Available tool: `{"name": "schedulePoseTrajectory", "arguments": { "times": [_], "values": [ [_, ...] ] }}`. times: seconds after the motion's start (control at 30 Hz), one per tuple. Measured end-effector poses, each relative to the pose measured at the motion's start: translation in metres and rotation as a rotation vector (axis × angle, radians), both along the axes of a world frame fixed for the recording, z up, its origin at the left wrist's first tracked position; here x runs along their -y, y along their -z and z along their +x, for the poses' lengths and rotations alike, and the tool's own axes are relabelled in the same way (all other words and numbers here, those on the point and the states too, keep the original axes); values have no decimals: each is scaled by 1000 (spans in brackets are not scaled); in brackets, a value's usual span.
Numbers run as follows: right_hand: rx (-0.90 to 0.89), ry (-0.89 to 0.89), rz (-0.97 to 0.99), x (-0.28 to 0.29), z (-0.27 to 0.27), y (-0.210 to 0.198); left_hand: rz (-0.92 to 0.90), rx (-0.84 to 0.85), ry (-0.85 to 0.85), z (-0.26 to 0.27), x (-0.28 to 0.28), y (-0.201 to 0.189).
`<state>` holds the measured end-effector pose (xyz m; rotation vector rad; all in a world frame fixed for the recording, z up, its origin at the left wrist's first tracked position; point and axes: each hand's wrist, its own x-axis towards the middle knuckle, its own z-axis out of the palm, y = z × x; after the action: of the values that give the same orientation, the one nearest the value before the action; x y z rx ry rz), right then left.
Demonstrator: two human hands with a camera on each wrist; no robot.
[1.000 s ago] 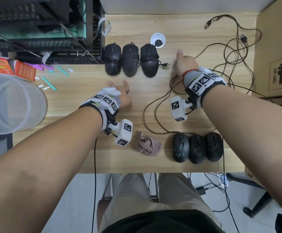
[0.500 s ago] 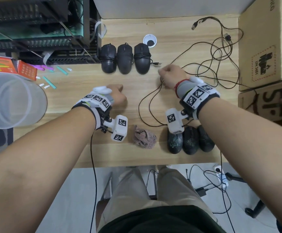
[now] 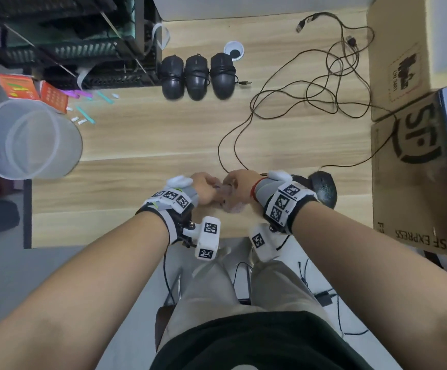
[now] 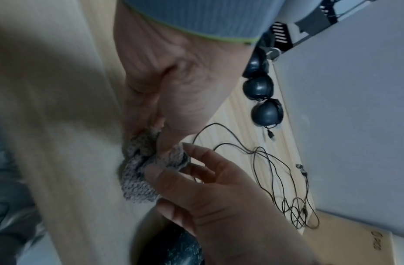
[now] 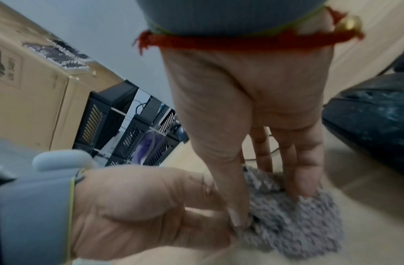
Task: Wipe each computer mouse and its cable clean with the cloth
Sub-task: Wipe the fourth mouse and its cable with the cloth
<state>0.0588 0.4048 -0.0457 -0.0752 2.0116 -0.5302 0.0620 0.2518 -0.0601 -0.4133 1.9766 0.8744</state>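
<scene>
both hands meet at the near edge of the desk (image 3: pixel 126 182) over the cloth (image 3: pixel 229 198). the left hand (image 3: pixel 203 189) has its fingers curled, pinching a fold of the knit cloth between thumb and fingers, which the left wrist view shows plainly. the right hand (image 3: pixel 239 185) comes down from above with thumb and fingertips gathered on the same cloth; it seems to pinch it, and a thin black cable (image 3: pixel 233 145) runs right up to this hand, though whether the cable sits inside the grip cannot be told. likely reason for the two-handed hold: the cloth was bunched and is being opened or folded around the cable so it can be drawn along it. just to the right of the right wrist lie dusty, speckled mice (image 3: pixel 322 186), kept close at hand, apparently the ones not yet cleaned. at the far edge three mice (image 3: pixel 197 76) stand in a neat row with cables wound round their bodies, probably the finished set. loose cables (image 3: pixel 331 81) sprawl toward the cardboard boxes (image 3: pixel 414 166) on the right. a clear plastic tub (image 3: pixel 27 140) sits at the left.
</scene>
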Motion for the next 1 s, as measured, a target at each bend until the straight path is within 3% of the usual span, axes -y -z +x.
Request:
{"name": "schedulePoseTrajectory", "arguments": {
  "times": [0.13,0.27,0.37,0.5,0.67,0.83,1.0],
  "values": [
    [-42,107,-31,-2,21,6,84,41,-326,9,-11,-4],
    [-113,303,-48,-24,20,-2,225,16,-432,-4,-34,-30],
    [-184,560,-96,-58,8,-13,181,-56,-506,-14,-47,-40],
    [-240,782,-56,-114,-2,-27,85,-8,-344,-5,-72,-38],
    [-177,787,-35,-144,4,-20,25,50,-152,23,-113,-25],
    [-221,858,-73,-154,9,-4,-60,-38,2,39,-142,-16],
    [-199,863,-99,-161,8,5,-129,-159,41,49,-162,-10]
  ]
}}
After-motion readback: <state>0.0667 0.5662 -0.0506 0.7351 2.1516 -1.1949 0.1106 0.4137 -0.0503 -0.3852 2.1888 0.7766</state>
